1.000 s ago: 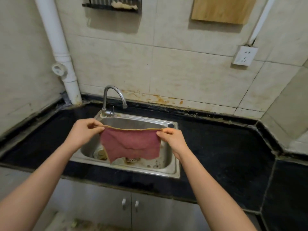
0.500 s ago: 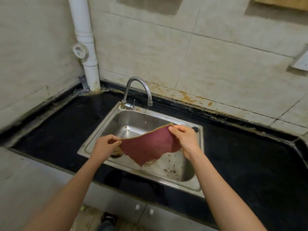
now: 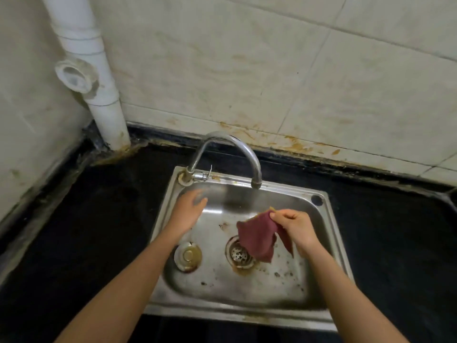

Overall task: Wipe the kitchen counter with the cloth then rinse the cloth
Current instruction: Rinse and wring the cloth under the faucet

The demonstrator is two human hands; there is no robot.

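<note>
Pinching the cloth [image 3: 258,237] by one top corner in my right hand [image 3: 295,227], I let it hang limp inside the sink [image 3: 222,314], over the strainer [image 3: 238,255], at six o'clock from the spout [image 3: 256,180]. My left hand [image 3: 188,212] is free, fingers spread and loose, at eight o'clock from the spout. It is blurred, and it sits just below the small tap lever [image 3: 201,175], not touching it as far as I can tell. The hands are well apart and no water shows. I judge the rinse is the step now. The left should reach toward twelve o'clock and open the lever gently. The right should lift the cloth toward twelve o'clock, under the spout, low in the basin so splash stays off the black counter [image 3: 74,231]. A one-corner pinch is weak for soaked fabric, so I would bring both hands in to rub and squeeze. The plug [image 3: 188,255], at nine o'clock from the strainer, should lie clear.
</note>
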